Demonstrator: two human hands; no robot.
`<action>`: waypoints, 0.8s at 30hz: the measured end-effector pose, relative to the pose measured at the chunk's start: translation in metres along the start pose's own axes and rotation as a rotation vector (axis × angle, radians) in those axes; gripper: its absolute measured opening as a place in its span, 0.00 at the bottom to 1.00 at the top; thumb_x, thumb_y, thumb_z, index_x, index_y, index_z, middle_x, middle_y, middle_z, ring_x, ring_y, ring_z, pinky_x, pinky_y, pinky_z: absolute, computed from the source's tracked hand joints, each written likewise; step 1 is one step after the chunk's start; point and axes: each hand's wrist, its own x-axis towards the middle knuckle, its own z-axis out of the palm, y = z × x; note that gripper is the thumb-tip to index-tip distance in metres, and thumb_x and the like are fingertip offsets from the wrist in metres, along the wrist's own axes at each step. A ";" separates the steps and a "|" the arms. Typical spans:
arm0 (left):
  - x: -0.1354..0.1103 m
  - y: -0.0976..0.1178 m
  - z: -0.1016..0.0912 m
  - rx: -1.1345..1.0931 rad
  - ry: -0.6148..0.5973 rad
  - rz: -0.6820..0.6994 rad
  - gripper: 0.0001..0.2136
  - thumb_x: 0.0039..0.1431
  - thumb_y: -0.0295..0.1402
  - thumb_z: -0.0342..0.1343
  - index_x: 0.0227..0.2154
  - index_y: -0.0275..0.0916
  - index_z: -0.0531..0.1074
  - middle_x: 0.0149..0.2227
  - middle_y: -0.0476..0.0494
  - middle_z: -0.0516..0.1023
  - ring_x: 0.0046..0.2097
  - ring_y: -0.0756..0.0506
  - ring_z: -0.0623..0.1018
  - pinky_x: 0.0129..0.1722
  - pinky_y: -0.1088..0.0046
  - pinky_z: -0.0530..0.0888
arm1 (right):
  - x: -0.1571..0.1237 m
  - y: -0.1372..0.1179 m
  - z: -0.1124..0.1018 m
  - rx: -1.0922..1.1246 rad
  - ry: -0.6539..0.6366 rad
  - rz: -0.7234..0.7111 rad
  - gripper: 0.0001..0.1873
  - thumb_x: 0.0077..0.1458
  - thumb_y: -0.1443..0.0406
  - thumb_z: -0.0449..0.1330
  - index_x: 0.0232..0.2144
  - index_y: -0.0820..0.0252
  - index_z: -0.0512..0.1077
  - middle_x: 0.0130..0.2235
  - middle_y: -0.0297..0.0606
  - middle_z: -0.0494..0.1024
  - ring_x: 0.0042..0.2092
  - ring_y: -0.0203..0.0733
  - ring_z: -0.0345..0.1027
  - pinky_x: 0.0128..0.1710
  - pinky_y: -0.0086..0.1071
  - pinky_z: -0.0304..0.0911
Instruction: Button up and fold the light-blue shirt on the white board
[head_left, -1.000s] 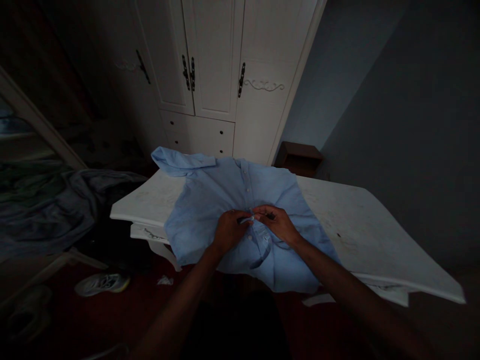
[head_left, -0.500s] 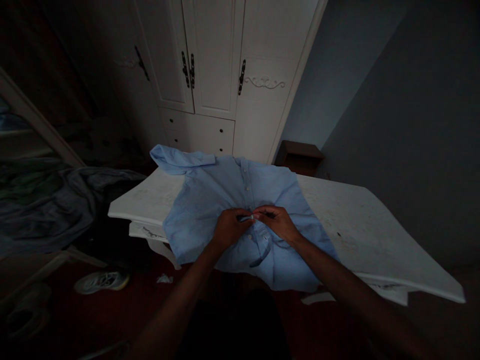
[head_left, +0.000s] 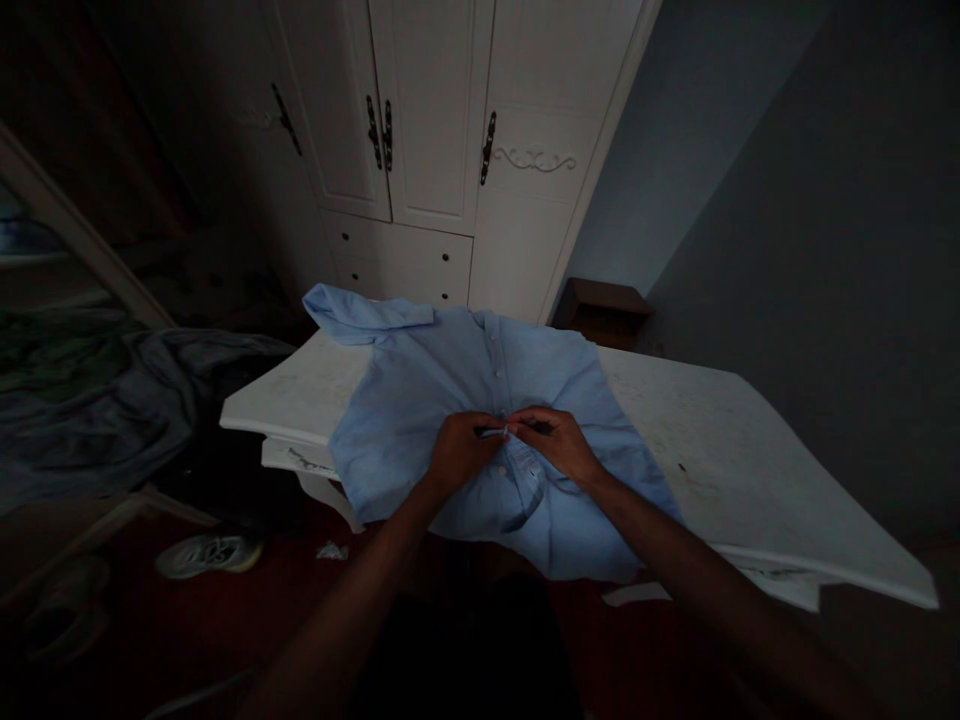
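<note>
A light blue button-up shirt (head_left: 420,400) lies front up on a white table (head_left: 720,460), its lower part hanging over the near edge. My left hand (head_left: 457,450) and my right hand (head_left: 559,445) meet at the shirt's button strip in the middle. Both hands pinch the fabric there, fingertips almost touching. Two small white buttons show above my hands. A sleeve sticks out at the far left corner of the table.
A white wardrobe (head_left: 450,130) with dark handles stands behind the table. A small brown stand (head_left: 604,310) sits to its right. A heap of dark cloth (head_left: 97,400) lies at the left. A light shoe (head_left: 206,552) rests on the red floor.
My hands have stayed pinched on the shirt's button strip, shifting only slightly. The view has drifted a little.
</note>
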 end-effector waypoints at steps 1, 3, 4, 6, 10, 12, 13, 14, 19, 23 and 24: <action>0.000 -0.001 0.000 -0.008 0.001 0.002 0.08 0.50 0.31 0.62 0.34 0.42 0.81 0.35 0.47 0.84 0.38 0.44 0.81 0.43 0.69 0.76 | 0.000 -0.001 0.000 -0.002 -0.012 -0.013 0.10 0.52 0.57 0.64 0.33 0.56 0.79 0.32 0.36 0.80 0.35 0.40 0.74 0.38 0.34 0.67; 0.000 -0.001 0.001 -0.025 0.006 0.007 0.07 0.51 0.33 0.62 0.34 0.42 0.81 0.35 0.47 0.84 0.37 0.44 0.81 0.42 0.69 0.76 | 0.000 -0.005 -0.001 -0.024 -0.033 -0.066 0.10 0.54 0.57 0.62 0.34 0.56 0.78 0.33 0.36 0.79 0.35 0.39 0.72 0.38 0.33 0.66; 0.000 -0.001 0.001 -0.039 0.010 0.017 0.07 0.52 0.34 0.62 0.34 0.42 0.81 0.36 0.48 0.84 0.38 0.44 0.81 0.42 0.69 0.76 | -0.001 -0.007 -0.002 -0.044 -0.036 -0.103 0.10 0.55 0.57 0.62 0.35 0.56 0.78 0.33 0.36 0.77 0.35 0.39 0.71 0.37 0.33 0.66; -0.001 0.000 0.001 -0.078 0.021 0.047 0.08 0.53 0.36 0.62 0.35 0.42 0.81 0.37 0.48 0.83 0.40 0.44 0.81 0.44 0.69 0.75 | -0.001 -0.011 -0.002 -0.083 -0.033 -0.171 0.11 0.55 0.58 0.61 0.38 0.55 0.78 0.34 0.36 0.75 0.35 0.38 0.69 0.38 0.33 0.65; -0.004 0.002 -0.001 -0.128 0.044 0.081 0.09 0.52 0.34 0.62 0.37 0.41 0.80 0.40 0.46 0.83 0.43 0.44 0.80 0.48 0.68 0.74 | -0.003 -0.016 -0.007 -0.115 0.003 -0.179 0.10 0.53 0.63 0.60 0.37 0.54 0.78 0.32 0.35 0.74 0.34 0.38 0.67 0.38 0.33 0.64; -0.006 0.003 -0.004 -0.125 0.068 0.092 0.08 0.54 0.34 0.60 0.37 0.41 0.79 0.40 0.45 0.82 0.43 0.44 0.80 0.49 0.68 0.74 | -0.004 -0.015 -0.012 -0.101 0.063 -0.115 0.10 0.49 0.64 0.59 0.35 0.55 0.78 0.30 0.34 0.74 0.33 0.38 0.66 0.37 0.33 0.63; -0.007 0.003 -0.006 -0.118 0.087 0.105 0.08 0.55 0.33 0.59 0.37 0.40 0.78 0.40 0.45 0.82 0.44 0.45 0.80 0.49 0.68 0.73 | -0.004 -0.015 -0.016 -0.073 0.102 -0.068 0.10 0.48 0.64 0.59 0.34 0.56 0.78 0.29 0.34 0.74 0.32 0.38 0.66 0.35 0.32 0.63; -0.008 0.003 -0.008 -0.108 0.109 0.120 0.09 0.56 0.33 0.57 0.38 0.40 0.78 0.40 0.45 0.82 0.43 0.45 0.79 0.48 0.69 0.73 | -0.004 -0.014 -0.020 -0.030 0.141 -0.017 0.11 0.46 0.64 0.58 0.33 0.57 0.77 0.29 0.34 0.74 0.32 0.38 0.66 0.34 0.31 0.62; -0.008 0.006 -0.009 0.090 0.111 0.152 0.17 0.54 0.27 0.54 0.48 0.37 0.73 0.36 0.46 0.80 0.37 0.47 0.78 0.43 0.70 0.74 | 0.000 -0.010 -0.036 0.166 0.252 0.181 0.11 0.41 0.64 0.53 0.27 0.58 0.75 0.26 0.34 0.74 0.29 0.40 0.64 0.29 0.31 0.57; -0.008 0.010 -0.004 0.307 0.045 0.176 0.13 0.57 0.31 0.54 0.45 0.37 0.75 0.41 0.43 0.80 0.42 0.44 0.78 0.47 0.66 0.72 | 0.000 -0.007 -0.036 0.082 0.201 0.186 0.11 0.42 0.63 0.51 0.21 0.58 0.73 0.23 0.34 0.72 0.27 0.40 0.62 0.28 0.32 0.56; -0.009 0.012 -0.003 0.339 0.032 0.188 0.12 0.59 0.33 0.53 0.44 0.37 0.75 0.42 0.42 0.80 0.43 0.43 0.78 0.48 0.66 0.71 | 0.000 -0.006 -0.036 0.037 0.166 0.169 0.11 0.43 0.63 0.51 0.21 0.58 0.73 0.23 0.34 0.72 0.27 0.40 0.62 0.28 0.32 0.56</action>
